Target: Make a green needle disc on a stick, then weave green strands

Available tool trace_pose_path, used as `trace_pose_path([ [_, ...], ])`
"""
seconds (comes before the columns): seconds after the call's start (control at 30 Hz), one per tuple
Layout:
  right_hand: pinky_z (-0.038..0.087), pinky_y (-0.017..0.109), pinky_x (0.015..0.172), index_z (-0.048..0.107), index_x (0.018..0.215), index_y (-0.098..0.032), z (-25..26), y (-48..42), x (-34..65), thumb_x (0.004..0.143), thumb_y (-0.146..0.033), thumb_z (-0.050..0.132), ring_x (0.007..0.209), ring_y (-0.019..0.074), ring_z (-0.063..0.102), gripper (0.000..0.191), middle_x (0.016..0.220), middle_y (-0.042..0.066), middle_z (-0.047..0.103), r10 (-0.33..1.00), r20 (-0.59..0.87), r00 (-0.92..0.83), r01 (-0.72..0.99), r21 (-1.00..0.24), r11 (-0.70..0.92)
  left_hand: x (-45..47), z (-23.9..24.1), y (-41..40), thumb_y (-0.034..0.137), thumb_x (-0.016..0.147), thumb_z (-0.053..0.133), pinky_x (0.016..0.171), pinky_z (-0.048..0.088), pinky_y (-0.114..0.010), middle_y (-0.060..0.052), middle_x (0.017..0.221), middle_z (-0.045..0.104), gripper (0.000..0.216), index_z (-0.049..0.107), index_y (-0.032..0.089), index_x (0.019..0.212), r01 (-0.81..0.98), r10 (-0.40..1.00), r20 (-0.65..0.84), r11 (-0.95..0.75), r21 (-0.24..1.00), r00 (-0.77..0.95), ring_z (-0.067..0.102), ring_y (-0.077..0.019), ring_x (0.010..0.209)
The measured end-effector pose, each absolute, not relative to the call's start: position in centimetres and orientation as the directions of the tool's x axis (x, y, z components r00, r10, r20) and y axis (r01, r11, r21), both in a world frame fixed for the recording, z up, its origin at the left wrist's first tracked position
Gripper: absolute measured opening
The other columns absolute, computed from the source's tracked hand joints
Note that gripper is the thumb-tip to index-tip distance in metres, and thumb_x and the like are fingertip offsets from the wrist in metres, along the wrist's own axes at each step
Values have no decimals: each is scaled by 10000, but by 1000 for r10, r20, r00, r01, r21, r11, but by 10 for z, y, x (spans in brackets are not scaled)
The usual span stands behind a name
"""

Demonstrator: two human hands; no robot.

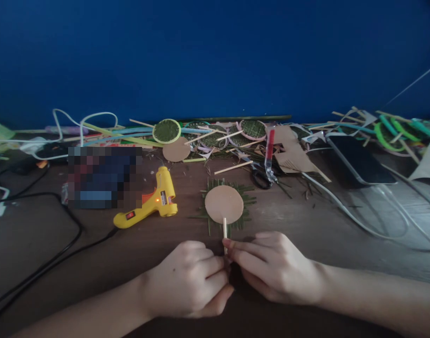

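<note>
A round brown cardboard disc (224, 202) lies on a mat of woven green leaf strips (248, 199), whose ends stick out around it. A thin pale wooden stick (225, 229) overlaps the disc's lower edge and points toward me. My right hand (278, 267) pinches the stick near its lower end between thumb and fingers. My left hand (192, 279) is closed with curled fingers at the stick's near end, which the fingers hide. The two hands meet there.
To the left, a yellow hot glue gun (149, 204) with a lit switch trails a black cord. Behind lie scissors (260, 176), a glue stick pack (270, 150), cut cardboard (294, 150), several rimmed woven discs (166, 131) and loose sticks. A phone (362, 159) and white cables lie right.
</note>
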State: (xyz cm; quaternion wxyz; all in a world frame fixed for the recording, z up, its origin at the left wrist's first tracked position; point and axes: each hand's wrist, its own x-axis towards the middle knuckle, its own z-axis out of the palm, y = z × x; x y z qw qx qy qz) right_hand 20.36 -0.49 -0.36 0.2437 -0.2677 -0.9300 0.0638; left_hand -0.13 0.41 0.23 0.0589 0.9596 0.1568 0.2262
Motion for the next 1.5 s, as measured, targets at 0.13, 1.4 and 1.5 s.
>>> trace_pose_path([
  [0.13,461,269,494,608,853,-134,-4,-4,203,842,-124,421,625,143,632,188,870,94,720,519,430,-739,461,-240,854,-2,2,6,215,864,452,505,315,-293,12,680,609,210,567,173,693,264,302,370,-953,151,878,478,-125,553],
  [1.4,462,287,706,589,938,-139,-5,10,199,788,-46,441,780,155,521,231,878,74,618,603,441,-665,427,-438,791,-5,1,10,130,856,485,696,398,-295,-14,866,611,87,571,141,853,163,206,271,-972,172,940,487,-155,784],
  [1.5,463,286,702,593,936,-139,-5,10,199,791,-46,439,775,154,522,230,870,74,621,599,447,-664,426,-432,795,-6,1,9,138,865,478,699,395,-294,-10,864,612,91,568,143,851,165,207,282,-972,165,937,487,-153,787],
])
